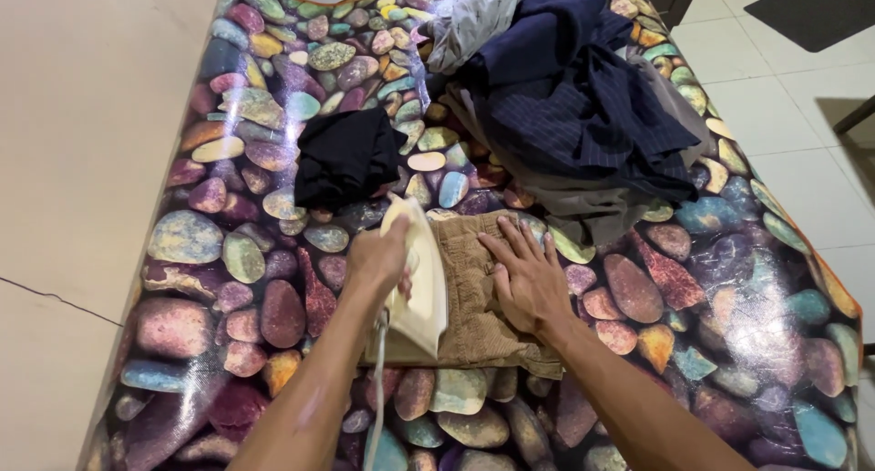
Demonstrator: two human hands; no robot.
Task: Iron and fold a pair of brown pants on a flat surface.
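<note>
The iron's handle is hidden under the left hand [378,257], so the fingers probably wrap it. The cream iron [419,275] stands on the left part of a tan, ribbed folded garment [474,293]. Just right of it, the right hand [529,279] lies flat, fingers spread, pressing the cloth onto the pebble-patterned table [711,279].

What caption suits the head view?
Left hand presses a cream iron on tan cloth; right hand holds it flat.
</note>
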